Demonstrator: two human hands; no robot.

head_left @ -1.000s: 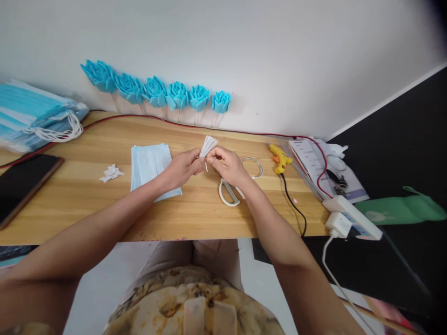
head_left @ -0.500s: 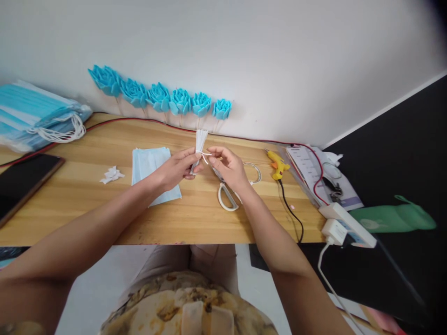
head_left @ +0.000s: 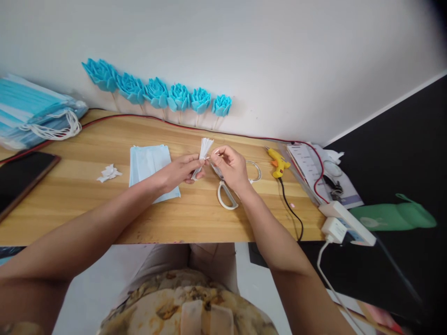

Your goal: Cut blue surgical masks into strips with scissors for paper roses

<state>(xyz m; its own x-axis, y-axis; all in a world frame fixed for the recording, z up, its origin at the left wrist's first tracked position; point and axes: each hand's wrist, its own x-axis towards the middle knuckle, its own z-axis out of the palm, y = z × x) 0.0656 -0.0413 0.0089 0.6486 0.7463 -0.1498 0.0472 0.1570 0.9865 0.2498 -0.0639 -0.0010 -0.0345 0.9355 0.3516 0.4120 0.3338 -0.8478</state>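
Observation:
My left hand (head_left: 183, 170) is closed round a bundle of thin white strips (head_left: 206, 148), which leans to the right with its upper ends fanned out. A short white tie (head_left: 207, 158) comes off the middle of the bundle. My right hand (head_left: 229, 165) pinches the loose end of that tie between thumb and fingertips. Below the right hand lie scissors with white handles (head_left: 227, 195), partly hidden by the hand and wrist. A light blue face mask (head_left: 148, 160) lies flat under my left wrist.
Several blue flowers on thin sticks (head_left: 157, 93) lean against the wall. A stack of masks (head_left: 31, 109), a phone (head_left: 24, 179) and white scraps (head_left: 109, 172) are leftward. Rightward are a roll of tape (head_left: 259, 171), a yellow glue gun (head_left: 278, 163) and a power strip (head_left: 349, 223).
The bundle has tilted further right and moved slightly lower. My right hand has shifted a little right, and the tie's end, loose before, is now between its fingers.

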